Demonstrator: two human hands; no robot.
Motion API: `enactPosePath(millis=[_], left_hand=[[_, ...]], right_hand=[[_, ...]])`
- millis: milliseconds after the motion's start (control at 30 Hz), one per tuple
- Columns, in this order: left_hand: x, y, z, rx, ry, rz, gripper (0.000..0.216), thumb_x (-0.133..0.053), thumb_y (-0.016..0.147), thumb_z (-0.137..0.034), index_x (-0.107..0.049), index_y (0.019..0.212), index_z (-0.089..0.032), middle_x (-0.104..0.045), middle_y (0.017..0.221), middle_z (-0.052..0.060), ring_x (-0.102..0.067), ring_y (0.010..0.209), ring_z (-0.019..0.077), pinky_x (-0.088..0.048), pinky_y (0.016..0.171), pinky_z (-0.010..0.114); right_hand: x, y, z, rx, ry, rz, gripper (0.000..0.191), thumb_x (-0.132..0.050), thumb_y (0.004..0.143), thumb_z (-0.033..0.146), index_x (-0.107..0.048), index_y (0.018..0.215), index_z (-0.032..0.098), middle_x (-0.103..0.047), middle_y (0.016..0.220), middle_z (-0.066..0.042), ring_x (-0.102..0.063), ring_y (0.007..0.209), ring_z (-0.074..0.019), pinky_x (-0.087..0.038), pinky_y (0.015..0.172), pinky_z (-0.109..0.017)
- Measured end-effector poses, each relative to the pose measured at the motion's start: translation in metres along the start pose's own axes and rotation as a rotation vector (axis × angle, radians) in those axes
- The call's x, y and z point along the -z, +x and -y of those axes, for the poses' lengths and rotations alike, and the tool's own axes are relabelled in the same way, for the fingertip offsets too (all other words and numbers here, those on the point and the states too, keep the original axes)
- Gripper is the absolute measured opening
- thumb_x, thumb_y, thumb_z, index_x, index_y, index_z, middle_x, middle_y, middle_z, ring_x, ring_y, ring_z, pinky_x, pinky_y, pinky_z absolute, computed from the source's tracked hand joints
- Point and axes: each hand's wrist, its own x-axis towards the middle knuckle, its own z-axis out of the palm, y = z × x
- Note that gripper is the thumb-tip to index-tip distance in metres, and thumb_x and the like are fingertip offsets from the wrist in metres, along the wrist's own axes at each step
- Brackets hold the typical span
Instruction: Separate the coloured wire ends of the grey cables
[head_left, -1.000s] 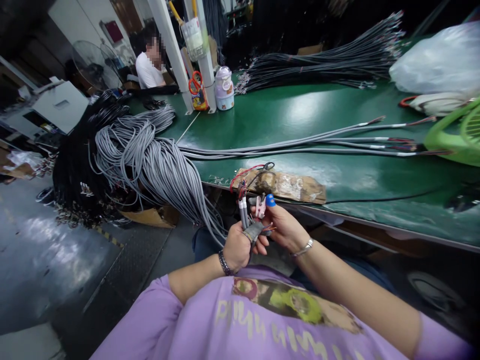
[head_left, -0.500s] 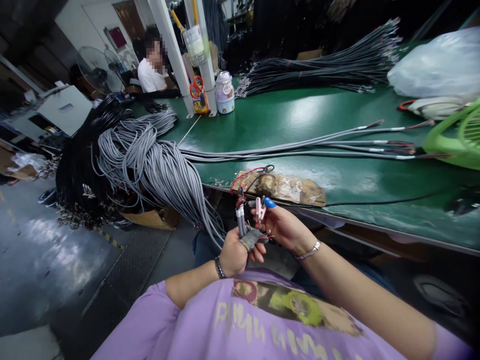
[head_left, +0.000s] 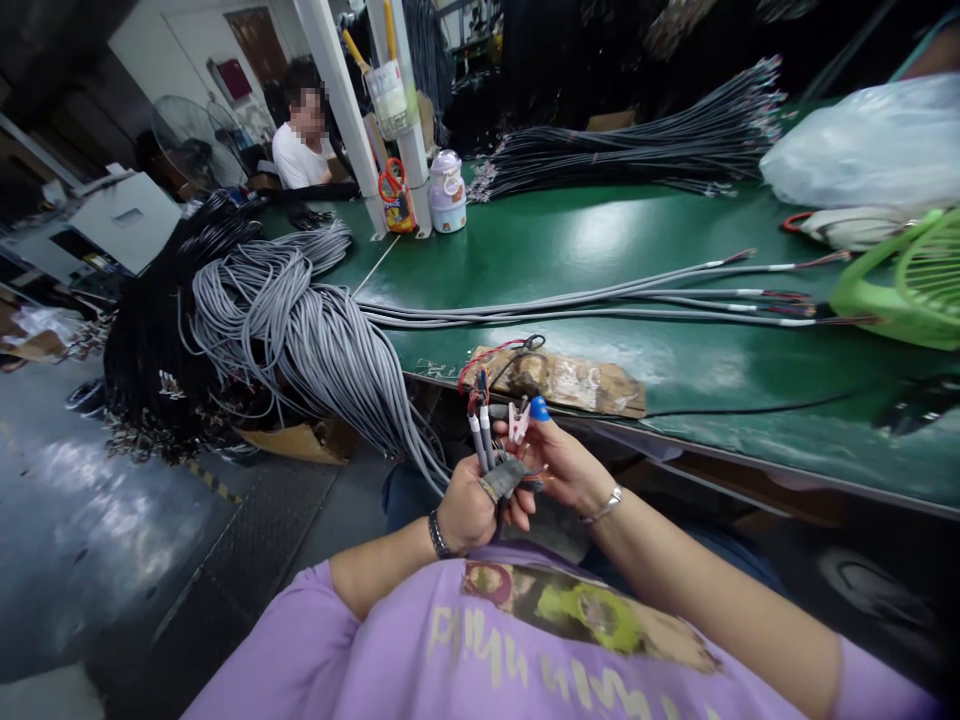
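Observation:
My left hand [head_left: 466, 510] is closed in a fist around the ends of a few grey cables [head_left: 480, 438], whose stripped coloured wires stick up above my fingers. My right hand [head_left: 561, 462] sits just to the right and pinches a small pink clip tool [head_left: 517, 420] against those wire ends. A blue cap [head_left: 539, 408] covers one fingertip of the right hand. Both hands hover in front of my chest, just below the near edge of the green table [head_left: 600, 235].
A thick bundle of grey cables [head_left: 300, 330] hangs off the table's left end beside black cables [head_left: 150, 330]. Long grey cables [head_left: 600, 300] lie across the table. A taped brown pad [head_left: 577, 380], green fan [head_left: 907, 280], plastic bag [head_left: 862, 150] and another person [head_left: 300, 140] are around.
The hands stay together and shift slightly; the right-hand fingers with the pink clip tool adjust against the wire ends. The view tilts a little.

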Motion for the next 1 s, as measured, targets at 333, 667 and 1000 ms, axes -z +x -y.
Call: enactPosePath(millis=[333,667,1000], left_hand=[[-0.002,0.011,0.004,0.063,0.024,-0.096,0.048,-0.069,0.066,-0.058,-0.059,0.076,-0.012,-0.058,0.051,0.0,-0.05,0.035,0.0081,-0.026,0.034,0.019],[0.004,0.001,0.007,0.041,0.036,-0.108,0.048,-0.069,0.067,-0.059,-0.06,0.076,-0.012,-0.059,0.052,0.0,-0.051,0.035,0.0088,-0.027,0.034,0.019],[0.004,-0.001,0.011,-0.088,0.077,-0.192,0.047,-0.067,0.07,-0.06,-0.061,0.079,-0.013,-0.063,0.057,0.001,-0.052,0.038,0.008,-0.03,0.036,0.019]], right_hand=[[0.003,0.006,-0.006,-0.067,0.132,0.023,0.055,-0.051,0.076,0.073,-0.061,0.076,0.019,-0.061,0.055,-0.002,-0.053,0.038,-0.0158,-0.046,0.037,-0.029],[0.002,-0.001,0.002,-0.08,0.249,-0.052,0.045,-0.055,0.08,0.064,-0.065,0.079,0.021,-0.067,0.073,-0.004,-0.058,0.056,-0.0142,-0.048,0.049,-0.026],[0.007,-0.006,-0.003,0.07,-0.039,-0.131,0.044,-0.062,0.076,0.061,-0.065,0.076,0.017,-0.064,0.065,-0.003,-0.052,0.053,-0.0127,-0.042,0.05,-0.026]])
